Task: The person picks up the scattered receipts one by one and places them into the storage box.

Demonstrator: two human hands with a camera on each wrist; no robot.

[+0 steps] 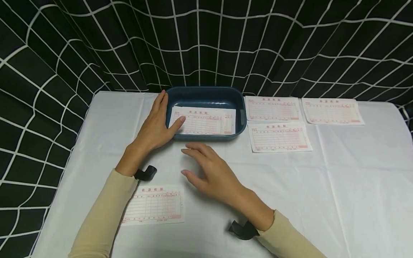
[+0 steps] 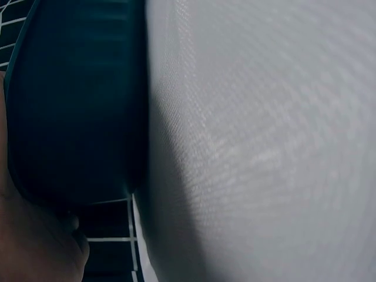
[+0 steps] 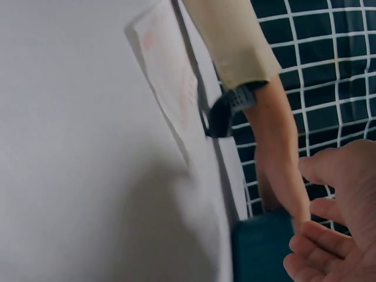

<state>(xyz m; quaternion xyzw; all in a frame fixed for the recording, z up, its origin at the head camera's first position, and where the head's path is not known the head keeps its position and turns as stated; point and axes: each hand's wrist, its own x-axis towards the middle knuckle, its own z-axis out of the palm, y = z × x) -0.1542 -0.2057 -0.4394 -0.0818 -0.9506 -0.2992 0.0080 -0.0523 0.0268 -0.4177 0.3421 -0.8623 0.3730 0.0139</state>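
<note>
Grasping the blue tray [image 1: 200,94] by its left end, the left hand [image 1: 155,128] has the enclosed printed slips [image 1: 203,122] just to its right; the empty right hand [image 1: 217,174], fingers loosely bent, hangs near the tray.

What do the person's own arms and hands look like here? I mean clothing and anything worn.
Both the left hand and the right hand are bare, with no gloves or rings visible. The left sleeve and right sleeve are long, plain and beige. Each wrist wears a black device, left and right. No cables show.
</note>
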